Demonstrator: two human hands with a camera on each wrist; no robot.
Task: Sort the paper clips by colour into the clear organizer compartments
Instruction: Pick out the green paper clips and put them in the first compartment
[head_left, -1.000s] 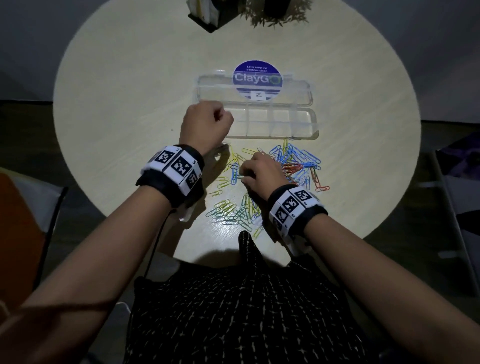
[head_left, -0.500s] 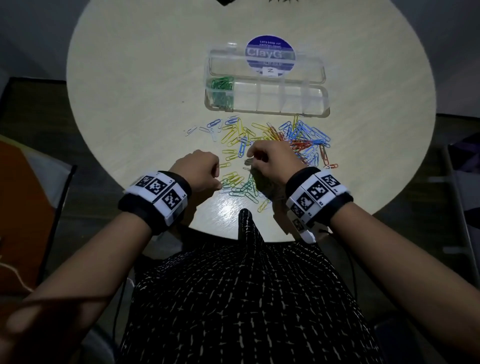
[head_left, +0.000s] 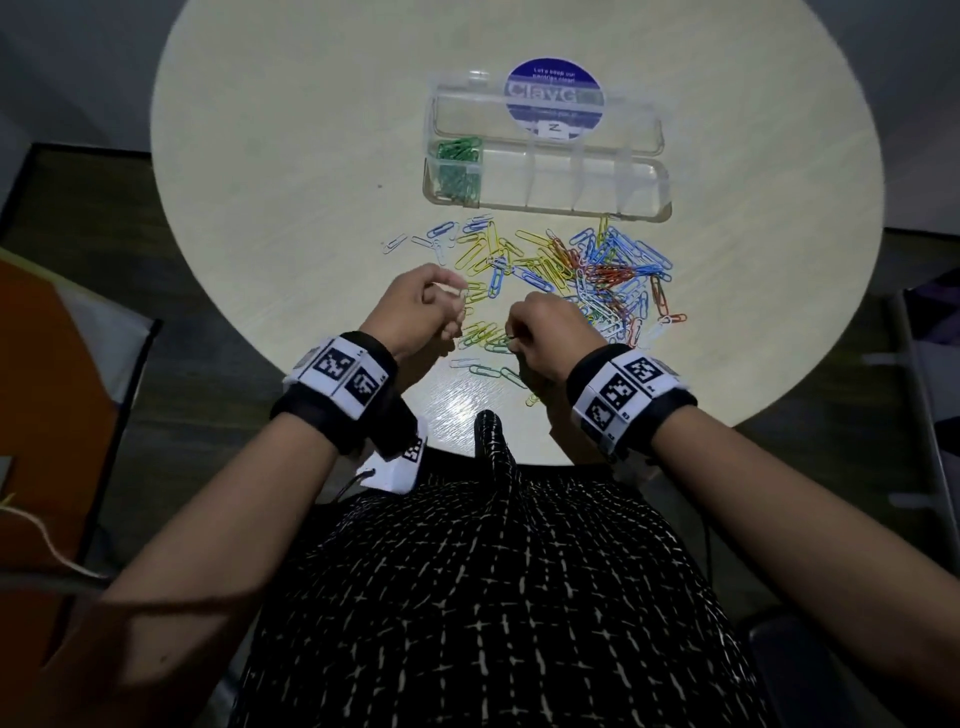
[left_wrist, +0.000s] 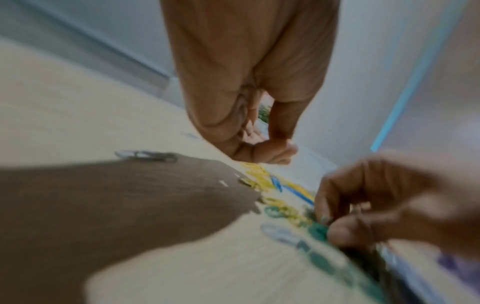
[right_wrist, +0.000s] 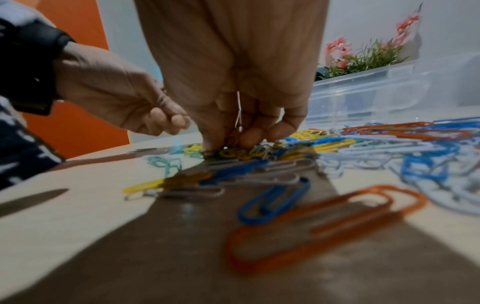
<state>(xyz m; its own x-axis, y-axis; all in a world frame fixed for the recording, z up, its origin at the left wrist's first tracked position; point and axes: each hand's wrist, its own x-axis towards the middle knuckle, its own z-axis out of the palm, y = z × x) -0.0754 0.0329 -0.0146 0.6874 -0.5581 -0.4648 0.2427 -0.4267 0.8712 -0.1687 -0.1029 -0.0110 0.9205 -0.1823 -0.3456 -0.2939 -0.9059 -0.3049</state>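
The clear organizer (head_left: 545, 207) lies open at the far side of the round table, with green paper clips (head_left: 458, 166) in its leftmost compartment. Loose clips in blue, yellow, orange, white and green (head_left: 597, 270) are scattered in front of it. My right hand (head_left: 511, 340) pinches green paper clips at the pile's near edge; the right wrist view shows its fingertips (right_wrist: 246, 139) dug into green and yellow clips. My left hand (head_left: 457, 299) hovers just left of it over the pile's left side, fingers curled. No clip shows in the left hand (right_wrist: 168, 121).
The organizer's lid (head_left: 555, 98) lies flat behind it, over a blue round sticker. A potted plant (right_wrist: 363, 55) stands beyond the box. An orange chair (head_left: 47, 415) is at my left. The table edge (head_left: 467, 452) is close to my body.
My left hand left the organizer's leftmost compartment, where green clips now show, and came back to the pile. My right hand stayed pinching at the pile's near edge.
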